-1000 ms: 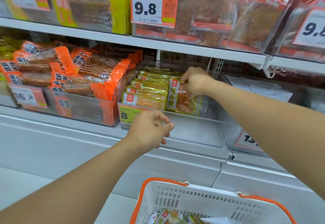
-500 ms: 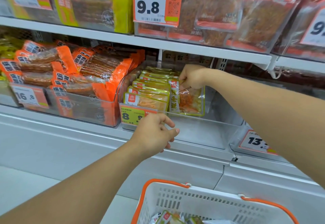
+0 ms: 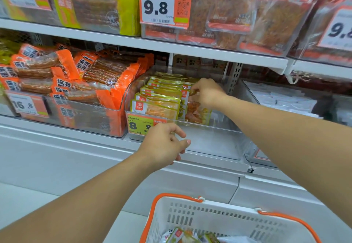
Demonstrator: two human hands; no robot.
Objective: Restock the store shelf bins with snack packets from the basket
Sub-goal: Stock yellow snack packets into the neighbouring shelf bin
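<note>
1. Right hand (image 3: 206,92) pinches the top edge of an upright packet (image 3: 196,112) inside the clear bin (image 3: 213,143), just right of the stacked row (image 3: 158,99). Risk: the packet stands on edge with open bin floor to its right; if released too early it probably tips flat or slides toward the bin front.
2. Left hand (image 3: 163,143) hovers at the bin's front wall, below and left of the right hand, fingers loosely curled, holding nothing. Whether it touches the wall cannot be told. Risk: a push here likely shifts the bin or knocks the price tag (image 3: 141,125) just left of the fingers.
3. Risk: pressing the packet leftward against the row can topple or fan the row's packets, which lean on each other.
4. Basket (image 3: 219,218) sits below both hands, with more packets inside. Risk: a packet dropped over the bin front may miss the basket and land on the floor.
5. Risk: the shelf (image 3: 209,54) above the right hand limits lift; a raised wrist may strike it.
</note>
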